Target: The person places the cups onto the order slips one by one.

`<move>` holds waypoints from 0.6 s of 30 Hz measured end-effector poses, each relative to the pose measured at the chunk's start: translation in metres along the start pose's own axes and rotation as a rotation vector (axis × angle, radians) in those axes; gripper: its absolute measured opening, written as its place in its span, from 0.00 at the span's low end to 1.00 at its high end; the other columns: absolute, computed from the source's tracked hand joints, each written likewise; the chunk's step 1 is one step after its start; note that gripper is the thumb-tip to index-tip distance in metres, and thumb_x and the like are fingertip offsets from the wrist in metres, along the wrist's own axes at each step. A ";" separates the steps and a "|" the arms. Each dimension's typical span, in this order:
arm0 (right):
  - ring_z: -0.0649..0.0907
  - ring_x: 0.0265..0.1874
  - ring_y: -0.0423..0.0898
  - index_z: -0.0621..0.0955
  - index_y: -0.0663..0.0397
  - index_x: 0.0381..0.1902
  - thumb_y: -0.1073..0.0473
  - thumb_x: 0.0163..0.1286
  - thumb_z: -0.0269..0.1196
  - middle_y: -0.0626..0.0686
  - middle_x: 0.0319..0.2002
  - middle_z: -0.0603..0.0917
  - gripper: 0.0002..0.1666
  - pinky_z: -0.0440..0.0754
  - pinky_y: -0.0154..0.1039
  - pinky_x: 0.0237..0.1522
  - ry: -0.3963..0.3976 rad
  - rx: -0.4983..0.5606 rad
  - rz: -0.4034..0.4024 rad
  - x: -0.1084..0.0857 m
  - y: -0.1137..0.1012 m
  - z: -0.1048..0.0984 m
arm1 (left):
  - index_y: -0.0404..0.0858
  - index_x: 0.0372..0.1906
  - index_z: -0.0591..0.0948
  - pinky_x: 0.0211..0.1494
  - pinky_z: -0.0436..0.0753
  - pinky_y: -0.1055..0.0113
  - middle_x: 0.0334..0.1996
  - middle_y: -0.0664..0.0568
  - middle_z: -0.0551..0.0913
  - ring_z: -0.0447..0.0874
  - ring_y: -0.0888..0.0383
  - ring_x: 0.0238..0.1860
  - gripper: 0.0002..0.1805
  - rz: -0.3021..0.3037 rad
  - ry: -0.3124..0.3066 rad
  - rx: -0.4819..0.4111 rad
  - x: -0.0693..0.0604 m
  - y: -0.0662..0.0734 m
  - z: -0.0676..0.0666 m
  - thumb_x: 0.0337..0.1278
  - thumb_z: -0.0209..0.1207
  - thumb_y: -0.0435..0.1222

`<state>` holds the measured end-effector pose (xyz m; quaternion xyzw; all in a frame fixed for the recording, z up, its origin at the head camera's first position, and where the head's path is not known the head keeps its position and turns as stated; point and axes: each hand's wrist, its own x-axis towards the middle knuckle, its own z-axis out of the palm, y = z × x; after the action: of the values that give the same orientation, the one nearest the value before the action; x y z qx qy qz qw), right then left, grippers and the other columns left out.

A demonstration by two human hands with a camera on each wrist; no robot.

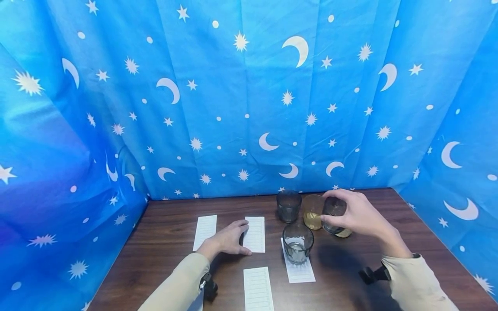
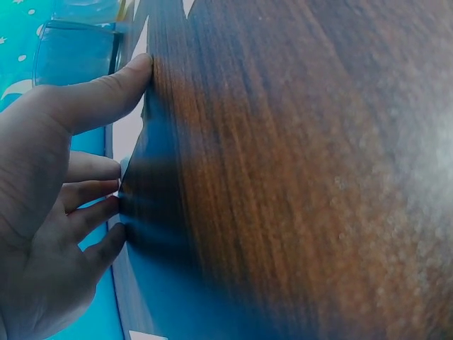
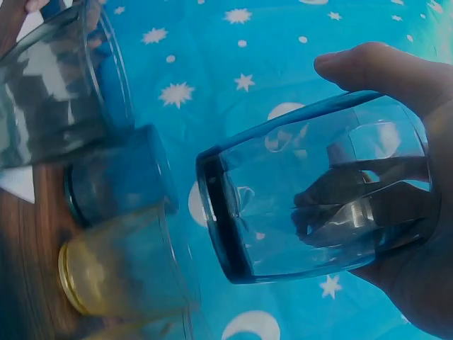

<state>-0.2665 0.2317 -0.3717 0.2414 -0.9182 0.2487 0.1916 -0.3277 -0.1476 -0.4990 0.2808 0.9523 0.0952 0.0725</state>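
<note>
My right hand [image 1: 359, 216] grips a dark-tinted drinking glass [image 1: 333, 212], its thumb and fingers on either side. The right wrist view shows this glass [image 3: 283, 205] raised off the table, with fingers visible through its wall. Partly hidden under it in the head view is an amber glass [image 1: 344, 233]. Another amber glass [image 1: 313, 214] and a dark glass [image 1: 289, 207] stand just left of it. Nearer, a clear glass [image 1: 298, 246] stands on a white printed paper slip [image 1: 300, 274]. My left hand [image 1: 227, 238] rests on the table, fingertips at the edge of another slip [image 1: 255, 235].
More white slips lie on the brown wooden table [image 1: 167, 242]: one [image 1: 205, 231] beyond the left forearm and one [image 1: 258, 289] at the front. A blue curtain [image 1: 249, 108] with moons and stars encloses the back and sides.
</note>
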 end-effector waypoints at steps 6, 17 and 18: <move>0.82 0.40 0.47 0.81 0.50 0.50 0.43 0.52 0.75 0.48 0.44 0.85 0.31 0.81 0.44 0.38 -0.007 0.032 -0.016 0.013 -0.011 0.008 | 0.32 0.68 0.69 0.74 0.64 0.57 0.71 0.45 0.65 0.61 0.48 0.73 0.51 0.006 0.012 -0.011 -0.001 0.001 0.000 0.41 0.71 0.58; 0.82 0.48 0.48 0.81 0.49 0.52 0.40 0.51 0.74 0.50 0.48 0.85 0.33 0.81 0.49 0.46 -0.034 0.073 -0.021 0.035 -0.032 0.018 | 0.33 0.68 0.70 0.74 0.65 0.57 0.71 0.46 0.65 0.61 0.49 0.73 0.51 -0.004 0.016 -0.017 -0.001 0.001 -0.001 0.40 0.72 0.58; 0.82 0.47 0.47 0.81 0.49 0.52 0.40 0.52 0.74 0.50 0.48 0.85 0.33 0.81 0.49 0.46 -0.040 0.076 -0.020 0.037 -0.034 0.020 | 0.33 0.68 0.70 0.74 0.65 0.57 0.71 0.46 0.65 0.61 0.49 0.73 0.51 -0.004 0.017 -0.017 -0.001 0.001 -0.001 0.40 0.72 0.58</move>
<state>-0.2828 0.1819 -0.3572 0.2625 -0.9094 0.2765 0.1662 -0.3264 -0.1474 -0.4979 0.2772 0.9526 0.1056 0.0670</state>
